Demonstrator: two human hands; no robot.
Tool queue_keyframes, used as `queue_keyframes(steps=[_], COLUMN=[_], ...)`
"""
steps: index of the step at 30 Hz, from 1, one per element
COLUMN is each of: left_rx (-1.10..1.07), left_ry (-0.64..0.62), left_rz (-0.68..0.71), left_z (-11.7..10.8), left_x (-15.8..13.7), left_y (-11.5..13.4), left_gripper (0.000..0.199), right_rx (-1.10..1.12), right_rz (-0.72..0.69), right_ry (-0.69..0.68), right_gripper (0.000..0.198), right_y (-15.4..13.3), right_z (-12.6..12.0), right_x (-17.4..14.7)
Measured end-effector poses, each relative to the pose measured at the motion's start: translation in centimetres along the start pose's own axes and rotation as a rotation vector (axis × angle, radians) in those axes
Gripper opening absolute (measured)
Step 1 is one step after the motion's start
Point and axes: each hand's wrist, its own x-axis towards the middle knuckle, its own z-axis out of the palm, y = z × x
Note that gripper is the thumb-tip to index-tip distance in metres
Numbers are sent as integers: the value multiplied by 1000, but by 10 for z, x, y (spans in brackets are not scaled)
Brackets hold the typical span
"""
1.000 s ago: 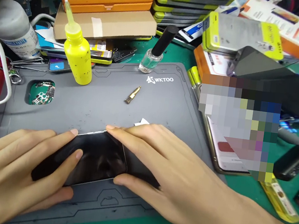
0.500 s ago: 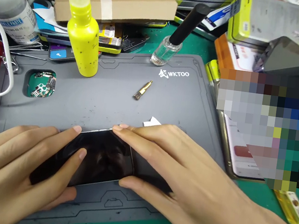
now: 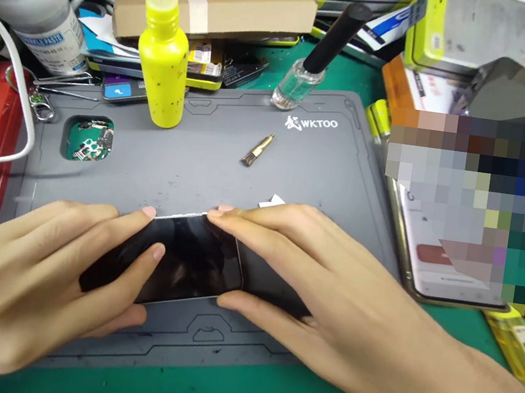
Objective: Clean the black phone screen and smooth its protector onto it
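A smartphone (image 3: 191, 258) with a dark, glossy screen lies sideways on the grey work mat (image 3: 193, 168). My left hand (image 3: 64, 267) is closed around its left part, one fingertip at the far edge and another finger across the glass. Gripping the right end is my right hand (image 3: 301, 272), its fingertips on the far edge and its thumb at the near edge. Beneath the right palm is a dark area whose nature I cannot make out. A scrap of white paper (image 3: 272, 202) lies just beyond the right fingers.
Farther back on the mat are a small brush head (image 3: 257, 151), a yellow squeeze bottle (image 3: 162, 77) and a clear bottle with a black cap (image 3: 298, 85). Small metal parts (image 3: 90, 140) fill a mat recess. Another phone (image 3: 446, 272) with a lit screen is at right, partly pixelated.
The whole view has shifted, so everything appears a little farther right and higher. Both hands keep nearly the same hold on the smartphone.
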Motion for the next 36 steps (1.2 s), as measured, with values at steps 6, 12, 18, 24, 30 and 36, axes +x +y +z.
queue_keyframes(steps=[6,12,18,24,30,36], left_rx=[74,97,120,128,150,162], left_ry=[28,60,49,54,50,53], left_rz=[64,54,93,77,113,121], left_z=[2,1,1,4,4,5], left_x=[5,7,7,5,6,4], left_y=[-1,-1,-1,-3,-2,-2], left_gripper=[43,45,45,48,45,49], right_rx=[-17,-10,-19,-105,-103,-83], right_rz=[-39,-53,-85,-156,-172,-183], right_ry=[4,-10,-77,-78,-79,-65], right_gripper=[26,16,21,25,27,29], right_y=[1,3,6,7,9,13], right_z=[-1,-2,-9,-10,-11,-13], right_x=[0,-1,-2,-3,-2,0])
